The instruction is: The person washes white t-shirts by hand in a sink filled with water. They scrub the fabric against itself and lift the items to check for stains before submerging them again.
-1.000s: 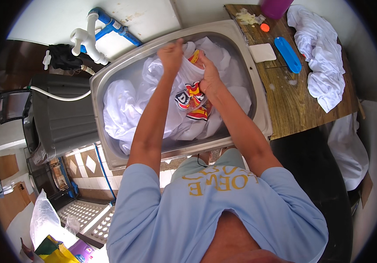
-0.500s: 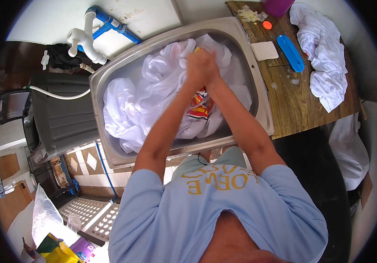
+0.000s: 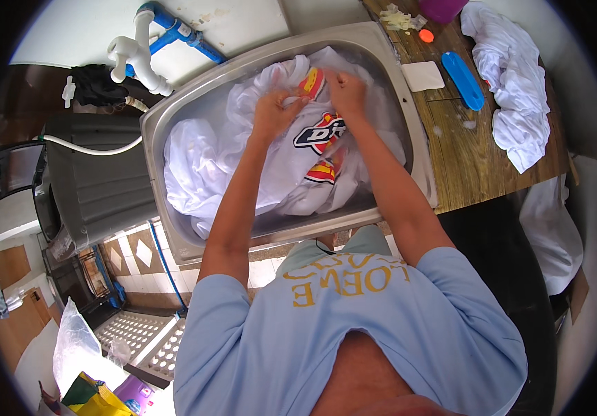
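A steel sink (image 3: 151,166) holds a heap of wet white cloth (image 3: 191,166). Part of the heap is a white garment with a red, yellow and black print (image 3: 321,133), its fabric spread between my hands. My left hand (image 3: 275,114) is closed on the garment's fabric left of the upper print, thumb pointing toward it. On the other side of that print, my right hand (image 3: 348,96) grips the fabric with bent fingers. The garment's full shape is lost in the folds.
Right of the sink, a wooden counter (image 3: 461,170) carries a blue scrub brush or tray (image 3: 463,81), a pale square piece (image 3: 422,76), an orange cap (image 3: 426,35) and bunched white cloth (image 3: 513,90). A white faucet (image 3: 134,55) juts over the sink's upper left. A grey machine (image 3: 101,173) stands left.
My hands were pressed together over bunched fabric. They have moved apart, left hand leftward and right hand slightly right, and more of the garment's print shows between them.
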